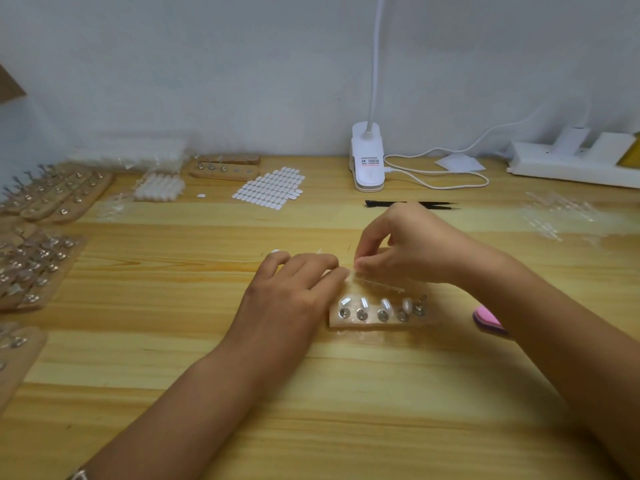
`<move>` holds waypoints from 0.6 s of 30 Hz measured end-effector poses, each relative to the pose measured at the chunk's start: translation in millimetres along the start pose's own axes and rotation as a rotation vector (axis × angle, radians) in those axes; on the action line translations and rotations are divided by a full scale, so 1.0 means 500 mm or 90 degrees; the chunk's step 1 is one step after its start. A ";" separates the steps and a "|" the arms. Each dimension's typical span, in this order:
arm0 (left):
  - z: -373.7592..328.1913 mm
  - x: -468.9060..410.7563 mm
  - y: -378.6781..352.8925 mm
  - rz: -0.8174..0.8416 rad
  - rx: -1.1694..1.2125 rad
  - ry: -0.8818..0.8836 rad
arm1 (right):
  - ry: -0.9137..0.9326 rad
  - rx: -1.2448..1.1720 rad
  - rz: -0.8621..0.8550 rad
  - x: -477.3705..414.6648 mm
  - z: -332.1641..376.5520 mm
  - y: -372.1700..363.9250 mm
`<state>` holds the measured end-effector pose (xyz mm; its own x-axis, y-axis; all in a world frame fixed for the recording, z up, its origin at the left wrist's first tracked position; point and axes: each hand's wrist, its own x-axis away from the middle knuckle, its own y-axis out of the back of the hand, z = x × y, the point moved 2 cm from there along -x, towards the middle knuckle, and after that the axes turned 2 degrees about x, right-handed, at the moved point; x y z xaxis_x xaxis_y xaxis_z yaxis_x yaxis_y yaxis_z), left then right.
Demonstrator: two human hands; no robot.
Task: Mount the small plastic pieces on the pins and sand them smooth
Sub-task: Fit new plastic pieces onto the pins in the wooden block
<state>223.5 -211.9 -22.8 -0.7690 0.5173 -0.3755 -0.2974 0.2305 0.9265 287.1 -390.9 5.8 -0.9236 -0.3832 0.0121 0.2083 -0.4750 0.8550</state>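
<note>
A small wooden block [349,322] lies at the table's middle with a row of metal pins [382,314]; white plastic pieces [385,304] sit on several of them. Behind it lies a clear plastic strip of small pieces [381,284]. My left hand [294,289] rests on the strip's left end, fingers curled over it. My right hand [412,247] pinches the strip's left tip between thumb and fingers. A pink sanding block [488,320] lies right of the pin block, partly hidden by my right forearm.
Several wooden pin blocks [52,199] fill the left edge. A sheet of white adhesive tabs [273,188], bagged plastic strips [159,187], a clip lamp [367,161], black tweezers [398,203], a power strip [571,161] and clear strips [554,213] lie along the back.
</note>
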 end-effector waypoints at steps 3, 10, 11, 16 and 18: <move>0.001 -0.004 0.002 0.041 0.040 -0.041 | 0.007 0.004 -0.002 -0.007 -0.002 -0.011; 0.002 -0.009 -0.001 0.054 0.071 -0.065 | 0.019 0.044 -0.005 -0.004 0.007 -0.014; 0.004 -0.010 -0.003 0.057 0.081 -0.064 | 0.021 0.063 -0.005 -0.002 0.010 -0.011; 0.006 -0.010 -0.004 0.071 0.110 -0.050 | 0.070 0.183 -0.004 0.005 0.027 -0.008; 0.005 -0.011 -0.002 0.079 0.111 -0.042 | 0.103 0.234 -0.065 0.004 0.024 0.014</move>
<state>229.4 -213.1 -21.9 -0.7529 0.6023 -0.2653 -0.0966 0.2977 0.9498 282.9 -385.7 18.1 -0.8648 -0.4827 -0.1386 -0.0369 -0.2141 0.9761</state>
